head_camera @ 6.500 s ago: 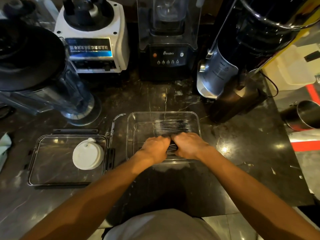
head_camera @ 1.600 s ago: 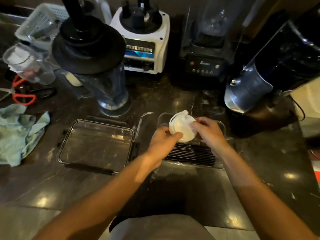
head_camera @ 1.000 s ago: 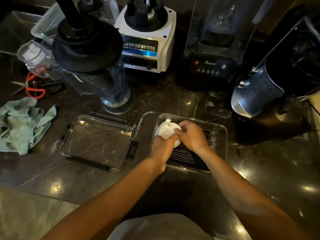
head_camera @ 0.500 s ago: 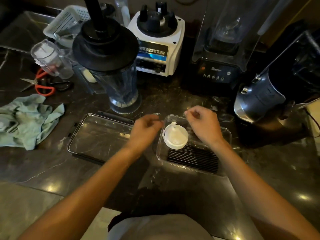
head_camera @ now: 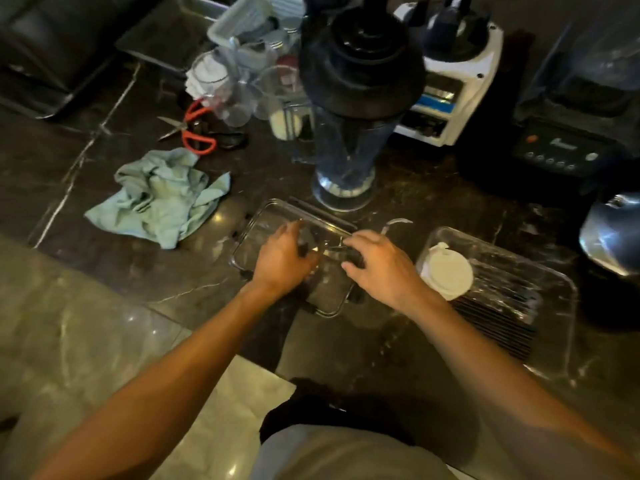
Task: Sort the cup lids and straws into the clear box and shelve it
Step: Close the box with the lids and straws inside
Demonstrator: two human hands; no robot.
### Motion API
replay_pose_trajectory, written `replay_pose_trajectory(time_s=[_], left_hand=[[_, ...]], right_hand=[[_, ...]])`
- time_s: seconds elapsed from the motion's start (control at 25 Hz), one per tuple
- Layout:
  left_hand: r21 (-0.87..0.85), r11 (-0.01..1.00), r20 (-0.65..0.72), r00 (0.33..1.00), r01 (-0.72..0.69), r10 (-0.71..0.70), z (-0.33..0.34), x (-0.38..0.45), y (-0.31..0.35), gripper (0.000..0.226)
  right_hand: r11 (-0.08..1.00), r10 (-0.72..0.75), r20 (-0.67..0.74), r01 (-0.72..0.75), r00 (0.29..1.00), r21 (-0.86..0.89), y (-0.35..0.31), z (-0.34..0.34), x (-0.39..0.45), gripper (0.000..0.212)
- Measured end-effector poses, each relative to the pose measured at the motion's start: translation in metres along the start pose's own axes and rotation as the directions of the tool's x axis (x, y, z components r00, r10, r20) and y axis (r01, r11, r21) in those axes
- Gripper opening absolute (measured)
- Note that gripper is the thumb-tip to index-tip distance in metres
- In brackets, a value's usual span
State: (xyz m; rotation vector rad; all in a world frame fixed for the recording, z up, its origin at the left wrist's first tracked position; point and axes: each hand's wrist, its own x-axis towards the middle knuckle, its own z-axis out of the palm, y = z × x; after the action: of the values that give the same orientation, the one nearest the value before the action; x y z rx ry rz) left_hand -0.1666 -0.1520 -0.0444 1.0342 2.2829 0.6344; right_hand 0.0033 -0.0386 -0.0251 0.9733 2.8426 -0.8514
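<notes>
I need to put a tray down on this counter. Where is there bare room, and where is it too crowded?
Bare dark marble lies in front of the crumpled pale green cloth, left of the flat clear box lid under the left hand and right hand, and in front of the clear plastic box. The back is crowded: red-handled scissors, black-topped blender jar.

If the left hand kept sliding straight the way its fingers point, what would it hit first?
Probably the far rim of the clear box lid it rests on; beyond that, the blender jar's base. The left hand points up-counter, though depth is hard to judge.
</notes>
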Motion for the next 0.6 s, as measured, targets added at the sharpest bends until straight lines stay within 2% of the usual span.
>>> replay_pose_trajectory(time_s=[0.12, 0.36, 0.6], left_hand=[[0.147, 0.989, -0.015, 0.999, 0.034, -0.032, -0.006, -0.006, -0.028, 0.068], [0.183, 0.98, -0.052, 0.996, 0.075, -0.067, -0.01, -0.006, -0.074, 0.066], [0.003, 0.993, -0.15, 0.981, 0.122, -0.12, -0.013, -0.006, -0.084, 0.077]], right_hand=[[1.0, 0.017, 0.094, -0.015, 0.995, -0.021, -0.011, 0.028, 0.003, 0.052], [0.98, 0.044, 0.22, 0.001, 0.975, -0.198, -0.008, 0.057, 0.003, 0.064], [0.978, 0.084, 0.241, -0.034, 0.967, -0.205, -0.003, 0.065, -0.001, 0.067]])
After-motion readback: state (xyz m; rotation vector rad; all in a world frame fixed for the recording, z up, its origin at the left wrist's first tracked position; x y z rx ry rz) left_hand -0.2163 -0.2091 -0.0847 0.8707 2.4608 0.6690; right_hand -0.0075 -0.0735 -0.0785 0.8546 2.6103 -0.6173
